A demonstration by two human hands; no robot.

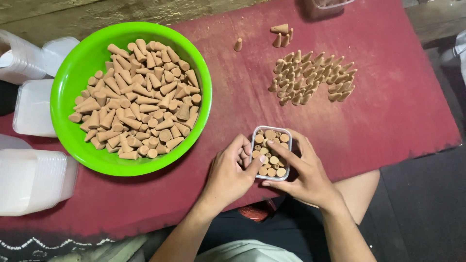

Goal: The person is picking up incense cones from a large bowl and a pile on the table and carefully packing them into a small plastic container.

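Observation:
A small clear square box (pixel 286 130) full of tan cones stands near the front edge of the red table (pixel 388 111). My left hand (pixel 229 174) grips its left side, thumb on the cones. My right hand (pixel 303 170) cups its right side, index finger lying across the cones inside. A bright green bowl (pixel 65 92) heaped with several tan cones (pixel 136 99) sits to the left. A cluster of upright cones (pixel 310 77) stands on the cloth behind the box.
Stacks of clear plastic boxes and lids (pixel 31 179) line the left edge. Three cones (pixel 282 35) and a single cone (pixel 238 44) stand at the back. Another clear container (pixel 325 6) is at the far edge. My knees are below the table.

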